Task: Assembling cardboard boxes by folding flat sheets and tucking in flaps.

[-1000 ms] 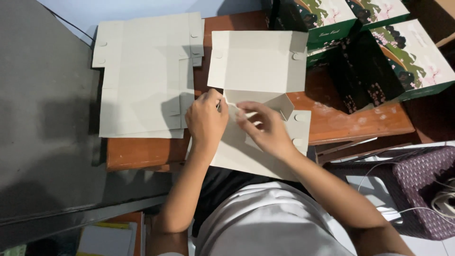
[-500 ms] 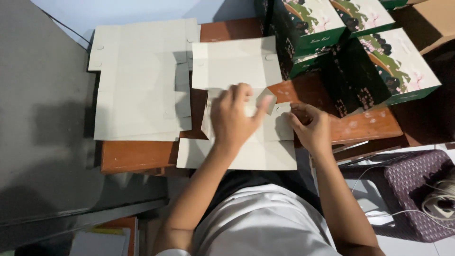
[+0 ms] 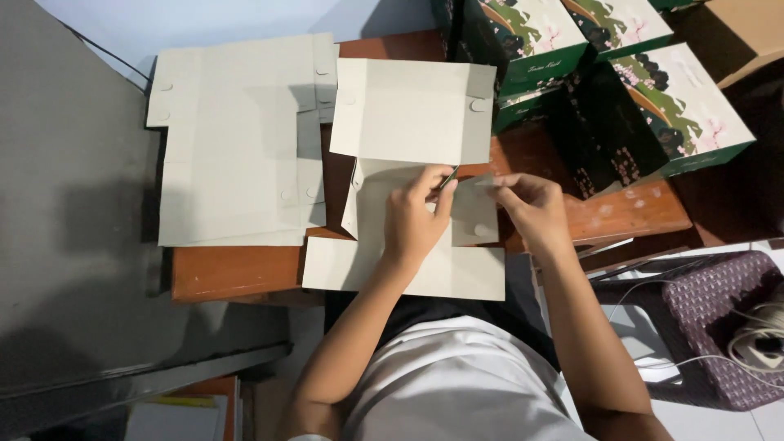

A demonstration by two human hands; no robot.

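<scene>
A flat, unfolded grey cardboard box blank (image 3: 408, 114) lies on the wooden table (image 3: 237, 273) in front of me, its plain inner side up. My left hand (image 3: 416, 216) presses down on the blank's middle, fingers pinching its side flap. My right hand (image 3: 527, 208) holds the same small side flap (image 3: 474, 216) at the blank's right edge, lifting it slightly. A stack of more flat grey blanks (image 3: 237, 139) lies to the left, just touching the one I hold.
Several assembled dark green boxes with floral printed tops (image 3: 653, 98) stand at the table's back right. A brown carton (image 3: 747, 28) sits at the top right corner. A purple woven basket (image 3: 727, 327) with white cords is on the floor at right. A grey surface (image 3: 73, 229) borders the left.
The blank was turned and now lies squarer on the table. My left hand shifted from its left part to the middle; my right hand came back from the right edge onto the side flap.
</scene>
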